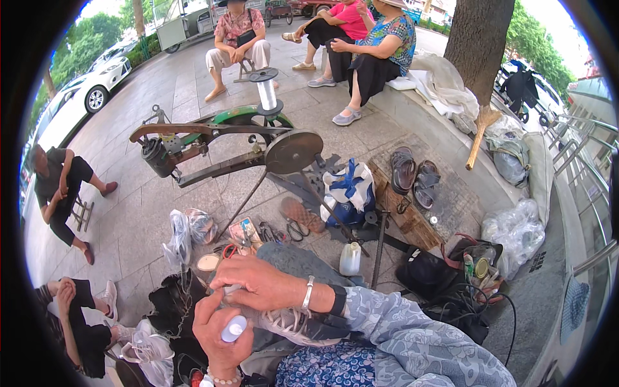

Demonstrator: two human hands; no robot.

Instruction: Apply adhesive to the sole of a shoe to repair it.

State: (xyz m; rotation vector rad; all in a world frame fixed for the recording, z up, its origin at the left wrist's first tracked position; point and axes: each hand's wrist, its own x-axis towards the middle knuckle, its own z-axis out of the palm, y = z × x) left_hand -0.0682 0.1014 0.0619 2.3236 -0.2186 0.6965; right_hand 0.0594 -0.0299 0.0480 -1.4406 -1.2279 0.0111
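A pale sneaker with light laces lies across my lap on a grey cloth. My right hand, with a silver bracelet and a dark band at the wrist, comes in from the right and closes over one end of the sneaker. Beside it my left hand, wearing a beaded bracelet, is curled round a small lilac-and-white knob-ended thing; most of that thing is hidden in the fist. The fingers of both hands meet near the sneaker's end, and what lies between them is covered.
Ahead stands a hand-cranked shoe-sewing machine with a thread spool. Sandals lie on a board, scissors and a white bottle on the paving. White sneakers sit at left. Several people sit around.
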